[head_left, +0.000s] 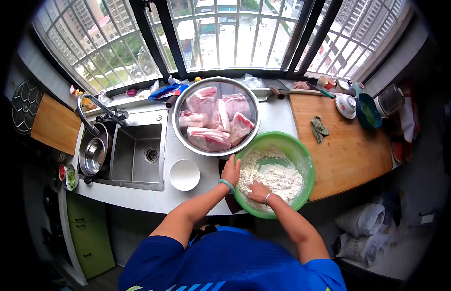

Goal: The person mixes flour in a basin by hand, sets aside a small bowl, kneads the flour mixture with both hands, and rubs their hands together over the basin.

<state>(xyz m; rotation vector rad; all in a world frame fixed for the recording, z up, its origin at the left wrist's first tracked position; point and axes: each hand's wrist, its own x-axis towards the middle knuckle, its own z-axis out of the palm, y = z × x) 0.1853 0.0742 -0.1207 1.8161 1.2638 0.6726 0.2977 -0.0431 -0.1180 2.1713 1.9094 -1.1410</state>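
The left hand (230,173) holds the rim of one green bowl (307,167); the right hand (259,193) touches flour (285,177), its closure unclear. One basin (213,153) contains six meat pieces (209,138).

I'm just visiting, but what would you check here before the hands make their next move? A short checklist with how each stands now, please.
1. Left hand at the rim of the green bowl: ok.
2. Right hand down in the floury mix: ok.
3. Floury mix gathered into one smooth lump: not ok, loose and crumbly.
4. Meat kept apart, in the steel bowl: ok.
5. Water in the white bowl: cannot tell.
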